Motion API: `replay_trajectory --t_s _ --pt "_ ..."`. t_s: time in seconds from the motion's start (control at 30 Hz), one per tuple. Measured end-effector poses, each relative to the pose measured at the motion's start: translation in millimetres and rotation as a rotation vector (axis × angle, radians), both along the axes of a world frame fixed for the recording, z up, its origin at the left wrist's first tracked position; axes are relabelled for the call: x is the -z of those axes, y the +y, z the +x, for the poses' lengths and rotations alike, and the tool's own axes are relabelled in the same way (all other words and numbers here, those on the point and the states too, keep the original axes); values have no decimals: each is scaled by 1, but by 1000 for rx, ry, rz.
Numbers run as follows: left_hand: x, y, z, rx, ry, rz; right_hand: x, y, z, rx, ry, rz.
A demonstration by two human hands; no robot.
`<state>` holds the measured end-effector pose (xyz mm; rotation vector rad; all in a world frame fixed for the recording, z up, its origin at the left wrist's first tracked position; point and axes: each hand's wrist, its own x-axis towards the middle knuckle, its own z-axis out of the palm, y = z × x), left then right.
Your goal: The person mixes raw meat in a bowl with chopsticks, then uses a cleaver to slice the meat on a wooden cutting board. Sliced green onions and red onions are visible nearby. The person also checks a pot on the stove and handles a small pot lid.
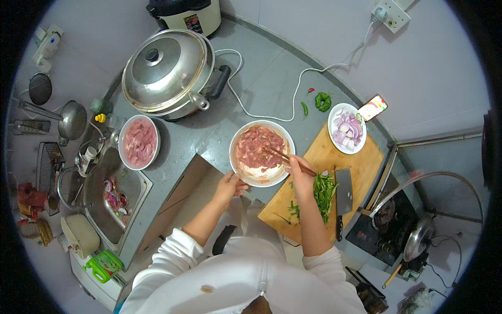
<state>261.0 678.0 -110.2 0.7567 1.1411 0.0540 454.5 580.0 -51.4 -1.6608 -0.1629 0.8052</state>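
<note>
A white bowl (262, 181) of sliced raw meat (257, 147) stands near the counter's front edge. My left hand (228, 188) touches the bowl's lower left rim with its fingertips. My right hand (301, 176) holds a pair of wooden chopsticks (288, 157), whose tips are in the meat. Under and beside my right forearm, cut green vegetables (324, 192) lie on a wooden cutting board (274, 212). A cleaver (344, 190) rests on the board's right part, its black handle towards me. A white plate of sliced onion (347, 128) sits at the board's far end.
A large lidded steel pot (168, 74) stands at the back left, before a cooker (196, 19). Another bowl of raw meat (139, 142) is beside the sink (133, 212). Peppers (323, 102), a power cord (274, 117) and a phone (373, 107) lie behind. A stove (384, 227) is at right.
</note>
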Motion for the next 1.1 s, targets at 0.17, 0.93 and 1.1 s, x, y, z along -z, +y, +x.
replay_trajectory --t_s 0.17,0.93,1.1 --pt "8 18 5 112 10 -26 -22 -7 3 -317 -447 -8" --pt "25 19 13 19 -73 -127 -20 58 50 -206 -177 -52" --pt "25 18 15 -6 -44 -143 -30 7 38 -259 -287 -233"
